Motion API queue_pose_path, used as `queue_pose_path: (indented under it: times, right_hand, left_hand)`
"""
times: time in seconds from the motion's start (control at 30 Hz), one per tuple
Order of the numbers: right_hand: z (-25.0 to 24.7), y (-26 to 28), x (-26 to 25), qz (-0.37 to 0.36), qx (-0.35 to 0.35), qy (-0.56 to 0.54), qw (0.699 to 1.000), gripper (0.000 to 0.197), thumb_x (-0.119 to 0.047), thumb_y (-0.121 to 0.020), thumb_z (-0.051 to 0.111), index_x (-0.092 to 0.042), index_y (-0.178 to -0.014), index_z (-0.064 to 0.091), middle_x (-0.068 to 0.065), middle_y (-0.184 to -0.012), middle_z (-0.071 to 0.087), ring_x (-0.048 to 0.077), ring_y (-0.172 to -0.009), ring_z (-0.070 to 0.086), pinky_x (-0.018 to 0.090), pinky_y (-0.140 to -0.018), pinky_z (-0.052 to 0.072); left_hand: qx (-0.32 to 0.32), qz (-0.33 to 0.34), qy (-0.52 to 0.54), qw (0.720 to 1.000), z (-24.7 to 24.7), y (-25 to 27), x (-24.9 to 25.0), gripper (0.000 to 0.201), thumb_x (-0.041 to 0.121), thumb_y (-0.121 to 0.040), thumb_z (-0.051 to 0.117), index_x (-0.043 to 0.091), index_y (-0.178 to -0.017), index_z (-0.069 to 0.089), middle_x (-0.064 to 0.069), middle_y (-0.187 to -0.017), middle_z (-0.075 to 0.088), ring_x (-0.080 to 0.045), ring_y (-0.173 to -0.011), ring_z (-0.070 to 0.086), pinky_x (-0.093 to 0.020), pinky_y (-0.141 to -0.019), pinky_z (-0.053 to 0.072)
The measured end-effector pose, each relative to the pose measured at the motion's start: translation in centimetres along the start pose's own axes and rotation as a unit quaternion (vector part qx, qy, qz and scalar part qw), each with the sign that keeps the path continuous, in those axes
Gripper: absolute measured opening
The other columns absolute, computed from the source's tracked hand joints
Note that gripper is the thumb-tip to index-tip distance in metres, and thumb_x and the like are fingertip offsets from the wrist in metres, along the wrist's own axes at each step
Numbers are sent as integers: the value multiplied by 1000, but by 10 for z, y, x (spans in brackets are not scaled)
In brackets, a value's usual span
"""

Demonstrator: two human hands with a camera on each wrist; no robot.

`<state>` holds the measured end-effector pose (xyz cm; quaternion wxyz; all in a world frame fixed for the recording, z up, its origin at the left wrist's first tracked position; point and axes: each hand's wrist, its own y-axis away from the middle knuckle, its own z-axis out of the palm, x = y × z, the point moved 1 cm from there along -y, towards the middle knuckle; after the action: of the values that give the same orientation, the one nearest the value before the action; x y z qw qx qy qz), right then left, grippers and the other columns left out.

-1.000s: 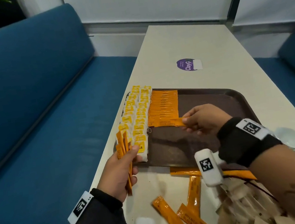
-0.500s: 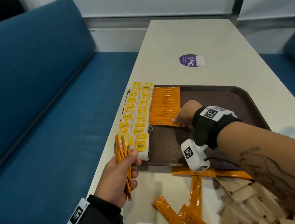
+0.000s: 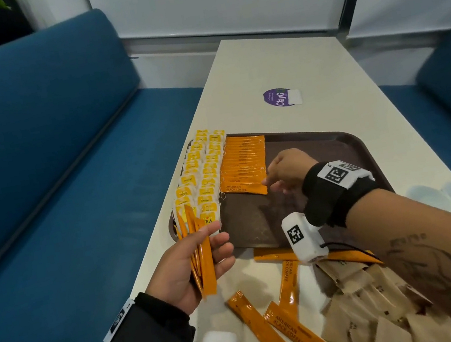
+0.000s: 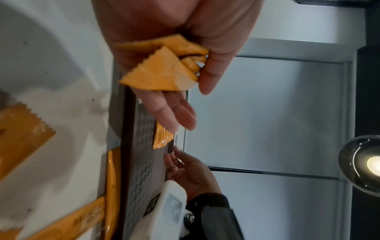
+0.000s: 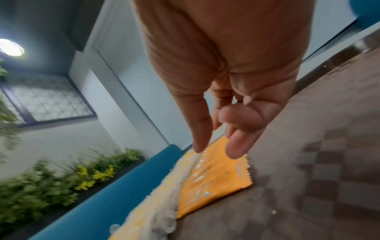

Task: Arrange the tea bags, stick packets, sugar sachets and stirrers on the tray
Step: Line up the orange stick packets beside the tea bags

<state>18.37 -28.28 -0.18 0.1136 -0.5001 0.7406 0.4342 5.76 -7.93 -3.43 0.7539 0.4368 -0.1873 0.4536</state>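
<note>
Two rows of yellow-tagged tea bags [image 3: 204, 174] ran along the left edge of the brown tray [image 3: 357, 143], and just beside them, toward the tray's middle, lay a neat overlapping row of orange stick packets [image 3: 244, 164] marked American Black Coffee. We kept our right hand [image 3: 286, 169] over the near end of that row, fingers loosely extended and holding nothing — in the right wrist view the fingertips [image 5: 236, 149] hovered at the nearest packet's serrated end, and we could not tell whether they touched it. Our left hand [image 3: 186, 267] hung above the tray's near left corner, thumb and curled fingers gripping a small bundle of stick packets [image 3: 203, 258] held upright on edge. More loose stick packets [image 3: 287, 330] lay scattered on the tabletop [image 3: 304, 62] off the tray's near edge, some crossing one another, with a heap of tan sugar sachets [image 3: 370, 310] at the near right — partly hidden under our right forearm. Two small white cups [image 3: 449, 199] stood at the tabletop's right edge, and a purple sticker [image 3: 280, 97] sat beyond the tray's far edge.
</note>
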Motion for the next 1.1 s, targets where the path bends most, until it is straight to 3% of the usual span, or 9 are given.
queue_pose_path:
  times: [0.17,0.27,0.4,0.47,0.6,0.77,0.87,0.97,1.1]
  right_hand:
    - [10,69,14,-184,-26,-56,981,22,-11,-78,75,-11,-94,59,5,-85,64,12,-69,61,20,-49,42]
    - [29,101,18,-234,-24,3,972,21,-16,-74,78,-15,-86,62,-2,-80,63,9,-69,59,18,-55,45]
    - [60,124,28,-249,-45,58,966,29,-22,-70,82,-12,-86,60,-14,-82,58,-1,-72,55,28,-70,54]
    - [68,132,32,-260,-7,118,958,31,-27,-71,80,-14,-89,59,-17,-77,49,1,-72,51,31,-72,50]
    - [72,140,35,-291,28,150,945,32,-23,-79,71,-34,-74,41,-11,-71,49,11,-73,57,29,-69,51]
    - [72,139,36,-297,58,145,942,10,-15,-82,64,-18,-89,59,-5,-80,57,14,-77,60,32,-73,54]
    - [67,133,35,-266,44,65,961,23,-12,-87,60,-26,-71,54,-5,-73,61,11,-67,61,26,-65,54]
    - [62,125,38,-169,-18,-122,978,13,-6,-87,64,-14,-77,61,14,-84,68,22,-70,66,31,-58,58]
    - [59,121,39,-99,-116,-376,914,24,-3,-88,62,9,-108,60,15,-95,72,25,-77,68,26,-52,53]
  left_hand:
    - [-20,-9,37,999,7,2,-7,25,12,-96,43,4,-109,62,-13,-88,73,-23,-69,72,-37,-62,58]
    - [-11,-3,40,999,16,2,-14,24,7,-95,42,8,-106,63,-10,-87,74,-21,-70,72,-36,-62,58]
    - [8,11,37,999,26,3,-20,27,7,-96,41,12,-112,62,-6,-88,74,-20,-70,71,-28,-53,57]
    - [11,19,39,999,31,4,-22,30,8,-96,41,12,-119,60,-6,-94,73,-22,-79,69,-34,-63,55]
    - [4,35,19,999,37,6,-25,32,10,-95,44,15,-125,56,-5,-101,72,-14,-65,70,-34,-63,50]
    - [-12,48,11,999,39,9,-23,33,9,-95,45,15,-124,57,-7,-106,71,-17,-78,70,-32,-67,52]
    - [-23,63,7,998,38,10,-21,31,3,-96,42,12,-120,58,-9,-101,73,-20,-82,72,-32,-69,58]
    - [6,96,-36,995,33,9,-19,31,-1,-95,42,10,-117,61,-13,-103,71,-25,-88,68,-38,-79,53]
    - [39,93,-83,991,28,8,-19,21,4,-95,46,12,-104,64,-6,-83,71,-17,-69,67,-30,-62,52]
